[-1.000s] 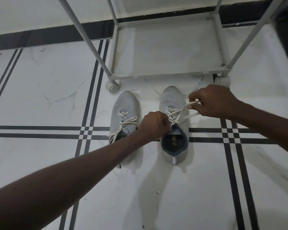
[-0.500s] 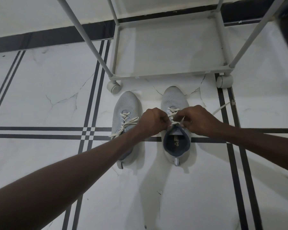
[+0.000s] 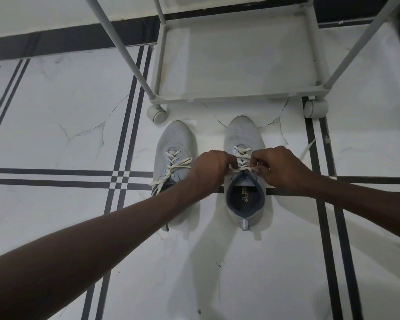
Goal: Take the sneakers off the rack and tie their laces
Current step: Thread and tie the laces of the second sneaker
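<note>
Two light grey sneakers stand side by side on the floor, toes toward the rack. The left sneaker has loose white laces trailing off its left side; my forearm covers its heel. The right sneaker shows its dark blue opening. My left hand and my right hand meet over its tongue, each pinching the white lace near the top eyelets. One free lace end lies on the floor right of my right hand.
A grey metal rack on castor wheels stands just beyond the sneakers' toes, its bottom shelf bare. Slanted rack legs rise at left and right. The floor is white marble tile with dark stripe lines.
My right hand, which had pulled the lace out to the right, has come back in to the tongue beside my left hand. The free lace end now lies on the floor.
</note>
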The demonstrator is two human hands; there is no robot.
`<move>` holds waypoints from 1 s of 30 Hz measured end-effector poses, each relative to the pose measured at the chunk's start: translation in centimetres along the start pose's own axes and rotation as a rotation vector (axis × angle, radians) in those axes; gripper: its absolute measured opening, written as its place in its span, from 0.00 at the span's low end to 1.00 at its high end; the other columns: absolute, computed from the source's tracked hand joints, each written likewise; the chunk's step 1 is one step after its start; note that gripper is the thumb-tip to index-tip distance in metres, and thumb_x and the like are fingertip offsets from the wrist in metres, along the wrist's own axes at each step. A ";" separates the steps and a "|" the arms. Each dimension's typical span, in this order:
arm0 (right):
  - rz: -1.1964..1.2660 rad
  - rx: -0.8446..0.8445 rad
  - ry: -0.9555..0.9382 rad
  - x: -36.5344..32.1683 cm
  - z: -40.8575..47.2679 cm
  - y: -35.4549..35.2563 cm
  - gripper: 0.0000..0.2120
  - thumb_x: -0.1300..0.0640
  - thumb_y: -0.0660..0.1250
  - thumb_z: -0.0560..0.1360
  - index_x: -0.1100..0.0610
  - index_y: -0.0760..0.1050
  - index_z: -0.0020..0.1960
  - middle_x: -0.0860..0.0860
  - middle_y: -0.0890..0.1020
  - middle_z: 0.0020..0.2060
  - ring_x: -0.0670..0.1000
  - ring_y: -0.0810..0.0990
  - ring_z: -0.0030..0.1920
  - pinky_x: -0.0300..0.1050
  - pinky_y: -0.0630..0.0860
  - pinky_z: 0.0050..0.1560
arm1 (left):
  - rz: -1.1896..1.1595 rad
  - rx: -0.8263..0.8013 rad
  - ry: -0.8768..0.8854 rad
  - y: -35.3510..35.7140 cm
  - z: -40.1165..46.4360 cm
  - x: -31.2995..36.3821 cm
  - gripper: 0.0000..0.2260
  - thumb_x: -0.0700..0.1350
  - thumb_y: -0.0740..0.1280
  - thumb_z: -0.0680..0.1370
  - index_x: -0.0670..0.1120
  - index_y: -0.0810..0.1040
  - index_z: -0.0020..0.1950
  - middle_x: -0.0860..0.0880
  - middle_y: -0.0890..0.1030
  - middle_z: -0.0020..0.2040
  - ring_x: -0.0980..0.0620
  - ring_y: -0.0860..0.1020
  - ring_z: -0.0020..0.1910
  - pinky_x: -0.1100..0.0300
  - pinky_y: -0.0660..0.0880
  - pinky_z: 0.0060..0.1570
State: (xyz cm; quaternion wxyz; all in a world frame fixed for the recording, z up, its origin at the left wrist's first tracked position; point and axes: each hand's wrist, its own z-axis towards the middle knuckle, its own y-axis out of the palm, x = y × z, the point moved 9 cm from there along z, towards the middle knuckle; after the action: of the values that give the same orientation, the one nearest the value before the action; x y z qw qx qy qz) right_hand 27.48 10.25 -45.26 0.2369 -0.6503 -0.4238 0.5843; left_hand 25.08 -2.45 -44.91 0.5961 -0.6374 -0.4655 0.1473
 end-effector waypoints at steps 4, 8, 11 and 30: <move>-0.210 -0.044 -0.129 -1.1 0.0 0.2 0.06 0.69 0.67 0.70 0.60 0.79 0.43 0.57 0.81 0.38 0.54 0.73 0.38 0.43 0.63 0.39 | 0.174 0.021 0.140 0.0 -0.5 0.8 0.12 0.34 0.69 0.71 0.44 0.81 0.52 0.43 0.80 0.48 0.42 0.78 0.46 0.50 0.72 0.41; -0.280 -0.055 -0.199 -0.7 -0.3 0.4 0.12 0.74 0.68 0.62 0.59 0.75 0.37 0.57 0.79 0.33 0.56 0.72 0.34 0.45 0.62 0.37 | 0.238 0.036 0.199 0.4 -1.3 0.9 0.06 0.37 0.66 0.75 0.43 0.79 0.52 0.42 0.79 0.48 0.42 0.76 0.46 0.51 0.70 0.45; -0.329 -0.035 -0.225 -0.4 -0.3 0.6 0.13 0.75 0.68 0.59 0.59 0.74 0.36 0.57 0.79 0.30 0.58 0.74 0.32 0.46 0.66 0.36 | 0.264 0.019 0.193 0.7 -1.5 0.6 0.08 0.36 0.62 0.77 0.43 0.78 0.52 0.42 0.79 0.48 0.42 0.76 0.46 0.52 0.68 0.46; 0.413 -0.445 0.143 3.0 -1.4 -0.5 0.03 0.66 0.71 0.73 0.60 0.83 0.45 0.54 0.87 0.35 0.51 0.85 0.36 0.37 0.79 0.38 | -0.849 -0.341 -0.227 2.0 -3.3 -2.9 0.09 0.48 0.71 0.78 0.45 0.84 0.41 0.47 0.83 0.35 0.54 0.77 0.32 0.64 0.73 0.36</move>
State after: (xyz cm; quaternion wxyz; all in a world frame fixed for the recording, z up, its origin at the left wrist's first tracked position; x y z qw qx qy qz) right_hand 28.55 13.31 -46.25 -0.0059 -0.7981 -0.3825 0.4655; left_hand 26.89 -6.44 -46.93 0.4357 -0.4595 -0.7647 -0.1193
